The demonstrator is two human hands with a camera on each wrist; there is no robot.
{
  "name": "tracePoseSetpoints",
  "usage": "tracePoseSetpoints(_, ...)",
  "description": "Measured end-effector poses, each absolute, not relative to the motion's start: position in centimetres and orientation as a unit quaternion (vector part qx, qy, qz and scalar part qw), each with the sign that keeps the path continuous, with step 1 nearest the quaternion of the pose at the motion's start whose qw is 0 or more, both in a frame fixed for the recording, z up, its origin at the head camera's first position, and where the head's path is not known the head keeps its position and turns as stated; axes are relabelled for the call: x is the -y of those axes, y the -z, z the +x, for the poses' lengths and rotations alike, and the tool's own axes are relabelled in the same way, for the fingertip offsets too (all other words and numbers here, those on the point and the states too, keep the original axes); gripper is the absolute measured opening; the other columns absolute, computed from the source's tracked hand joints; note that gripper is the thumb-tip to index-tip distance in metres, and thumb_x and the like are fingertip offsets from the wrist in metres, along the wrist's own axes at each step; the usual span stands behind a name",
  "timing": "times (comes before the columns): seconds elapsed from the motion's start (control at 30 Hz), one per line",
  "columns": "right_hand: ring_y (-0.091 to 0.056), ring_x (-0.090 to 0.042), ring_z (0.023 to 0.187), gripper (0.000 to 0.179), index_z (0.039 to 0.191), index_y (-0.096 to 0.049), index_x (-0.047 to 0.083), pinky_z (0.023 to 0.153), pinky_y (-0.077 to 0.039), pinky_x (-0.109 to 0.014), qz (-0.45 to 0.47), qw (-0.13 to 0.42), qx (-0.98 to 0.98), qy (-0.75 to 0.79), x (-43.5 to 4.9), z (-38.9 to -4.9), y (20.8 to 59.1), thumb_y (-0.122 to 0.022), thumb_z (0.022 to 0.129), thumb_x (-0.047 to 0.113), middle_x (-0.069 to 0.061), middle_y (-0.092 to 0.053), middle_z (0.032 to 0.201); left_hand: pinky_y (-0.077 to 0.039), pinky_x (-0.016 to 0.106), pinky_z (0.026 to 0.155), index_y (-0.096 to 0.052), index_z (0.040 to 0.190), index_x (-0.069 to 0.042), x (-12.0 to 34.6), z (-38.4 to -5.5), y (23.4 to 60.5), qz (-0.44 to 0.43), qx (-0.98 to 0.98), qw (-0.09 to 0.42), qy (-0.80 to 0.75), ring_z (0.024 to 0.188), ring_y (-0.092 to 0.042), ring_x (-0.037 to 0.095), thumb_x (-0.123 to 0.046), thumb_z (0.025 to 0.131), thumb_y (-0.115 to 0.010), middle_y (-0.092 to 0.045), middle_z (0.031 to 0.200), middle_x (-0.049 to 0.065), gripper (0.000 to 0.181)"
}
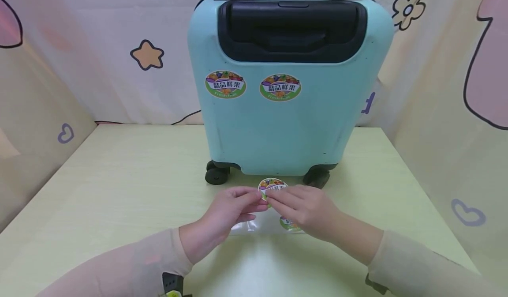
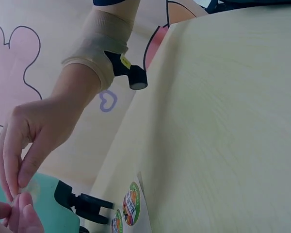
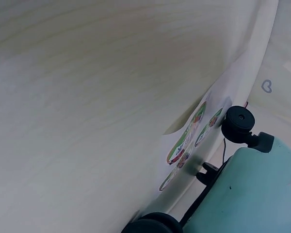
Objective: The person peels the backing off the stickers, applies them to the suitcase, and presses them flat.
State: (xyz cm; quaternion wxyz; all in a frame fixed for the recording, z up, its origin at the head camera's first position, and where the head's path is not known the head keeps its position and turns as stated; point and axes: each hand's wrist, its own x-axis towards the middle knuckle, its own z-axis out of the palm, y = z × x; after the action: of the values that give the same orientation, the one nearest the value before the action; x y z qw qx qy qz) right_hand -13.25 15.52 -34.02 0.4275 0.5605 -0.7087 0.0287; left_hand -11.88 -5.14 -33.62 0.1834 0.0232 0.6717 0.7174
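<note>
Both your hands grip one oval fruit sticker (image 1: 272,183).
From the left: your left hand (image 1: 226,206) has thumb and fingers clamped on its lower left edge; beneath the grip, a sticker sheet (image 1: 259,224) lies on the table (image 1: 131,178); behind stands the turquoise suitcase (image 1: 278,133), one matching sticker (image 1: 225,85) up-left of your grip, another above; rightmost, your right hand (image 1: 309,208) pinches the sticker's lower right side.
</note>
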Motion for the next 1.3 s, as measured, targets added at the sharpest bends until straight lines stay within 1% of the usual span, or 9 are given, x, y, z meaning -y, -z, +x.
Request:
tracePoseSetpoints(0.13, -0.067, -0.018, 0.084, 0.025, 0.100, -0.071, 0.002, 0.071, -0.053, -0.029, 0.547, 0.416, 0.721, -0.091, -15.7, -13.4, 34.0, -0.048, 0.098, 0.011, -0.007, -0.069, 0.100, -0.053, 0.031, 0.072, -0.063, 0.110, 0.005, 5.7, -12.3, 33.6, 0.035, -0.699, 0.153, -0.698, 0.086, -0.068, 0.018, -0.014, 0.091, -0.060, -0.070, 0.092, 0.013, 0.027)
tracePoseSetpoints(0.23, -0.066, -0.020, 0.087, 0.023, 0.101, -0.070, 0.002, 0.074, -0.053, -0.033, 0.476, 0.354, 0.783, -0.189, -16.2, -13.5, 33.8, -0.056, 0.094, 0.018, -0.007, -0.069, 0.099, -0.053, 0.033, 0.071, -0.065, 0.107, 0.004, 6.1, -12.6, 33.5, 0.039, -0.716, 0.138, -0.683, 0.084, -0.068, 0.019, -0.012, 0.090, -0.060, -0.070, 0.090, 0.013, 0.023)
tracePoseSetpoints(0.33, -0.064, -0.019, 0.090, 0.023, 0.107, -0.069, 0.004, 0.076, -0.052, -0.033, 0.361, 0.228, 0.855, -0.294, -16.5, -13.6, 33.7, -0.063, 0.090, 0.018, -0.006, -0.068, 0.103, -0.053, 0.037, 0.073, -0.066, 0.106, 0.003, 6.3, -12.6, 33.6, 0.039, -0.723, 0.139, -0.676, 0.083, -0.068, 0.018, -0.012, 0.090, -0.061, -0.071, 0.089, 0.012, 0.022)
tracePoseSetpoints(0.47, -0.063, -0.019, 0.094, 0.034, 0.121, -0.061, 0.005, 0.079, -0.052, -0.033, 0.228, 0.029, 0.886, -0.403, -16.6, -13.8, 33.6, -0.062, 0.090, 0.020, -0.007, -0.064, 0.114, -0.052, 0.039, 0.074, -0.066, 0.105, 0.003, 6.6, -12.6, 33.6, 0.054, -0.728, 0.138, -0.669, 0.082, -0.068, 0.018, -0.012, 0.090, -0.060, -0.071, 0.088, 0.012, 0.022)
tracePoseSetpoints(0.57, -0.063, -0.024, 0.096, 0.036, 0.122, -0.060, 0.002, 0.081, -0.051, -0.036, 0.185, -0.049, 0.870, -0.454, -16.5, -14.1, 33.4, -0.060, 0.092, 0.023, -0.010, -0.065, 0.112, -0.053, 0.039, 0.074, -0.067, 0.104, 0.003, 6.6, -12.7, 33.5, 0.073, -0.736, 0.138, -0.659, 0.082, -0.068, 0.019, -0.013, 0.090, -0.061, -0.071, 0.087, 0.012, 0.022)
tracePoseSetpoints(0.67, -0.064, -0.025, 0.092, 0.030, 0.113, -0.064, 0.001, 0.078, -0.052, -0.034, 0.164, -0.059, 0.860, -0.479, -16.4, -14.1, 33.2, -0.062, 0.091, 0.021, -0.008, -0.068, 0.100, -0.053, 0.040, 0.074, -0.068, 0.103, 0.002, 6.7, -13.0, 33.4, 0.096, -0.748, 0.139, -0.642, 0.082, -0.068, 0.019, -0.014, 0.090, -0.061, -0.071, 0.087, 0.012, 0.022)
tracePoseSetpoints(0.8, -0.064, -0.018, 0.081, 0.021, 0.101, -0.067, 0.001, 0.071, -0.052, -0.028, 0.145, -0.045, 0.860, -0.487, -16.4, -14.1, 33.0, -0.065, 0.088, 0.017, -0.007, -0.068, 0.088, -0.053, 0.041, 0.074, -0.068, 0.103, 0.001, 6.9, -13.4, 33.5, 0.108, -0.764, 0.132, -0.623, 0.083, -0.068, 0.020, -0.014, 0.090, -0.061, -0.071, 0.086, 0.011, 0.022)
tracePoseSetpoints(0.9, -0.063, -0.015, 0.077, 0.019, 0.097, -0.068, 0.002, 0.069, -0.052, -0.026, 0.142, -0.036, 0.862, -0.485, -16.3, -14.0, 32.9, -0.066, 0.087, 0.018, -0.008, -0.068, 0.086, -0.052, 0.041, 0.073, -0.068, 0.102, 0.002, 7.0, -13.7, 33.8, 0.109, -0.769, 0.126, -0.617, 0.082, -0.068, 0.019, -0.014, 0.090, -0.061, -0.071, 0.085, 0.011, 0.021)
tracePoseSetpoints(1.3, -0.060, -0.015, 0.071, 0.013, 0.092, -0.070, 0.003, 0.064, -0.052, -0.026, 0.165, 0.022, 0.860, -0.482, -16.2, -13.6, 32.7, -0.067, 0.087, 0.015, -0.004, -0.068, 0.082, -0.052, 0.035, 0.068, -0.069, 0.101, 0.002, 6.9, -14.7, 33.9, 0.116, -0.790, 0.098, -0.594, 0.080, -0.068, 0.017, -0.012, 0.089, -0.062, -0.071, 0.084, 0.010, 0.020)
